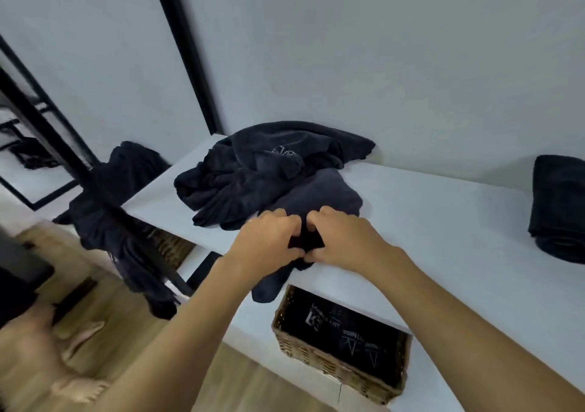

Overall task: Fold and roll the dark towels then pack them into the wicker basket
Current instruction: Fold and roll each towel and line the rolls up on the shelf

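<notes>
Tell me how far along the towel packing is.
Done: one rolled towel sits at the right of the table, and the wicker basket already holds dark fabric. In hand: left hand and right hand grip a towel at the table edge. Left: the crumpled pile.

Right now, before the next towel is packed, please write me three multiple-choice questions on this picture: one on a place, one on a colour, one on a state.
1. Where is the wicker basket?
A. on a chair
B. lower than the tabletop, at its front
C. on a windowsill

2. What colour is the tabletop?
A. brown
B. white
C. green

3. What are the left hand and the right hand doing?
A. resting flat
B. holding a cup
C. both gripping one dark towel

Answers: 1 B, its rim shows under the front edge; 2 B, the bare surface is white; 3 C, the curled fingers of both hands close on the cloth.
</notes>
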A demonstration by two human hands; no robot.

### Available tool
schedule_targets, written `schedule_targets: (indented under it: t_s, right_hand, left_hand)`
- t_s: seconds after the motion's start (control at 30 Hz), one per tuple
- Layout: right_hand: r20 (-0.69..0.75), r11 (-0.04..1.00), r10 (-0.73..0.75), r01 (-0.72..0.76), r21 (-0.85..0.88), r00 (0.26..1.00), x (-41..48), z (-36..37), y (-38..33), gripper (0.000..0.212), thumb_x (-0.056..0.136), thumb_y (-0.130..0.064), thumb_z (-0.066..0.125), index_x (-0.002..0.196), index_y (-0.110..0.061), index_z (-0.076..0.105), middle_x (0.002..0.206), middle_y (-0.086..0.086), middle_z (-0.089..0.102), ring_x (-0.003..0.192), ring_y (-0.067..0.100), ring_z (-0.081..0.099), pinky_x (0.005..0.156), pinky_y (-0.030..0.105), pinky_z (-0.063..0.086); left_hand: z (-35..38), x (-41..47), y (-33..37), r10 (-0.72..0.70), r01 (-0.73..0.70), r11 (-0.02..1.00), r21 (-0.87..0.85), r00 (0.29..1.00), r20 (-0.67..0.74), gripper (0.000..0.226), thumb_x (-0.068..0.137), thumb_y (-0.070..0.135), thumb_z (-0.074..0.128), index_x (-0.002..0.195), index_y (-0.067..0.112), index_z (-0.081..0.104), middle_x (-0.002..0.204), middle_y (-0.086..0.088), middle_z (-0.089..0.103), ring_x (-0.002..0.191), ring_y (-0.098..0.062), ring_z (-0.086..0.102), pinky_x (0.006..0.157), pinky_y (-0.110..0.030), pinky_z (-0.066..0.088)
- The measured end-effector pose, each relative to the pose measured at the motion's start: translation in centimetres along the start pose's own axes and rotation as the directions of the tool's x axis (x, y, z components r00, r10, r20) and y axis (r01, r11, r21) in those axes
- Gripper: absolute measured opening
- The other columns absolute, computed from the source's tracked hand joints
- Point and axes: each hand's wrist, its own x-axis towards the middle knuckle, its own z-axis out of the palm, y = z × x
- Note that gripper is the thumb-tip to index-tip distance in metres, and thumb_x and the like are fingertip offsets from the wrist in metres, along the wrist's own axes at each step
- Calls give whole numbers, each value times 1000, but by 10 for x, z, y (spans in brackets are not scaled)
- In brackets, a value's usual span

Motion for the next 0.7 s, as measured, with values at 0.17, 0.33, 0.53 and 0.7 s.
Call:
schedule_targets:
  t_s: [0.17,0.33,0.53,0.7]
  right_hand:
    - [-52,984,-21,12,-179,998,8,4,-19,20,91,-34,58,101,-18,52,99,-4,50,81,20,55,64,36,44]
    - [-147,981,39,-65,-181,988,4,-6,-28,15,96,-25,45,96,-19,59,93,-5,51,86,21,56,69,38,48]
    - [-540,968,244,-170,184,806,3,-73,-40,17,101,-23,41,107,-22,56,92,-5,61,87,19,57,76,39,49]
    - [-647,946,322,-201,255,692,-3,-130,-34,15,101,-22,39,103,-23,53,95,0,64,86,22,59,79,40,50]
  left_hand:
    - [14,-7,-19,138,-143,990,-16,974,-180,21,94,29,53,103,13,61,103,-2,58,100,-21,55,69,-29,37]
    - [-4,-3,-33,150,-203,954,-222,961,-231,17,96,29,54,94,14,61,90,1,61,86,-22,58,74,-41,49]
    - [-81,16,-20,143,-315,902,-296,864,-483,17,102,31,42,105,15,48,88,3,59,78,-25,57,70,-44,48]
    - [-133,46,-17,238,-362,909,-208,858,-455,18,96,21,51,103,9,62,95,-4,62,89,-27,60,81,-43,50]
